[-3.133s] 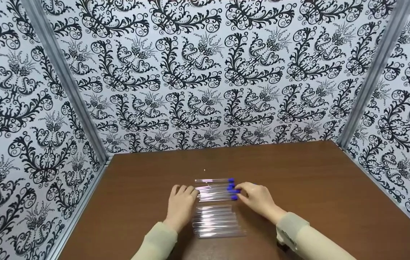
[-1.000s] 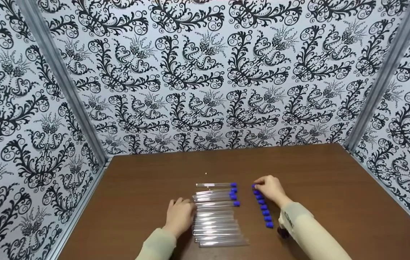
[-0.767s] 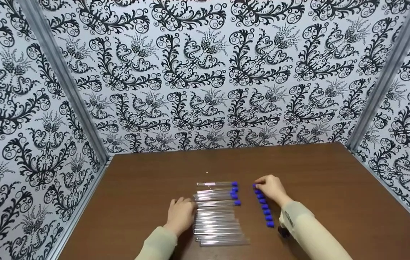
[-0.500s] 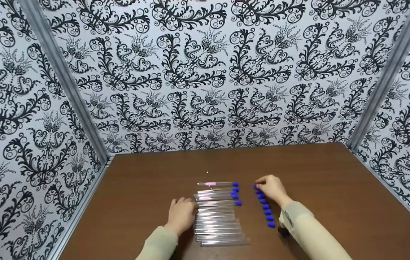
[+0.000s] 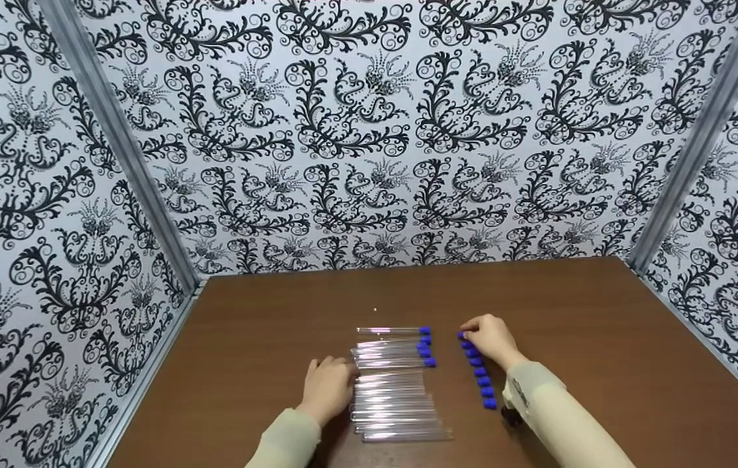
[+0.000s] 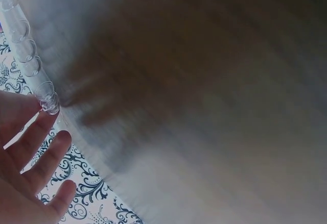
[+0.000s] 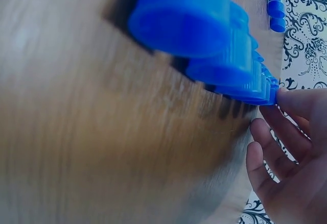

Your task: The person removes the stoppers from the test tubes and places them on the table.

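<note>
Clear test tubes (image 5: 395, 413) without caps lie side by side on the table. Beyond them lie several tubes with blue caps (image 5: 429, 362) on their right ends. My left hand (image 5: 327, 387) is at the tubes' left ends; in the left wrist view its thumb and forefinger pinch a tube's rounded end (image 6: 49, 104), other fingers spread. My right hand (image 5: 491, 339) pinches the farthest loose blue cap (image 5: 461, 335) of a row between thumb and forefinger. In the right wrist view the nearest cap (image 7: 184, 20) shows its hollow opening, and fingertips meet the row's far end.
The brown table (image 5: 265, 318) ends at patterned back and side walls (image 5: 369, 143) with grey metal corner posts. Tiny bright specks lie beyond the tubes. A dark object (image 5: 512, 416) sits under the right sleeve.
About three seconds ago my right hand was at the capped tube ends; it has moved right to the loose caps. My left hand has shifted slightly nearer. Over the last second both hands stay almost still.
</note>
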Motion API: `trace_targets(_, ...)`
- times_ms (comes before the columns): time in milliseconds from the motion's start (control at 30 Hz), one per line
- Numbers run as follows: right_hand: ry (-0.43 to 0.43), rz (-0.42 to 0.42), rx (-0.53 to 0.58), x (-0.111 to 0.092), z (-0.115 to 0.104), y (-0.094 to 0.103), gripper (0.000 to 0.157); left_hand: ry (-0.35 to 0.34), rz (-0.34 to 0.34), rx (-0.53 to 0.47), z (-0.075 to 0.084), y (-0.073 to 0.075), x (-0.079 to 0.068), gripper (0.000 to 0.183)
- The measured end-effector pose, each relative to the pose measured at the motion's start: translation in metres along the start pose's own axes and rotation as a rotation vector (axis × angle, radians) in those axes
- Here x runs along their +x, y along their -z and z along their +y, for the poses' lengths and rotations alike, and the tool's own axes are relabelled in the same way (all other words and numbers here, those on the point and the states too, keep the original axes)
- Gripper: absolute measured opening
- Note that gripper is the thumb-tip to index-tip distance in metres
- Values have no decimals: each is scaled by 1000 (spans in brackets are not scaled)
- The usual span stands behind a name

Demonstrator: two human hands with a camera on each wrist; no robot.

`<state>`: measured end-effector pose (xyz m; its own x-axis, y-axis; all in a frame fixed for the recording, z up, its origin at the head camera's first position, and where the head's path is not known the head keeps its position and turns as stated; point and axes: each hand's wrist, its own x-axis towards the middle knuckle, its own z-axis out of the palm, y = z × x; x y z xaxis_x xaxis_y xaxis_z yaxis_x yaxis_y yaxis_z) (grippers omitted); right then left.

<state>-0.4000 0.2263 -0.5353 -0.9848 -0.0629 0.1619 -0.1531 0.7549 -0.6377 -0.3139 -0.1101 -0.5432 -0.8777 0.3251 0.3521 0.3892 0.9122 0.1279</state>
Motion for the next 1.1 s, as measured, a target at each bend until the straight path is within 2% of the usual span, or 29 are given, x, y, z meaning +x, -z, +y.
trace_targets(300,17,-3,-3,-1,-1,1,17,-10,49,15,-3,0,0,10)
trace_targets(500,16,2,-13,0,1,0,17,-6,43,6,-4,0,0,9)
trace_targets(667,13,39,7,-3,0,-2,18,11,55,-3,-3,-1,-1,8)
trace_targets(900,109,95,51,-15,-17,-9,19,65,61,-6,1,-5,-2,11)
trace_targets(1000,132,86,26,-25,-28,-13,20,85,46,-13,3,-5,-1,17)
trace_targets(1100,145,51,-55,-36,-36,-19,23,101,23,-42,4,-4,-1,25)
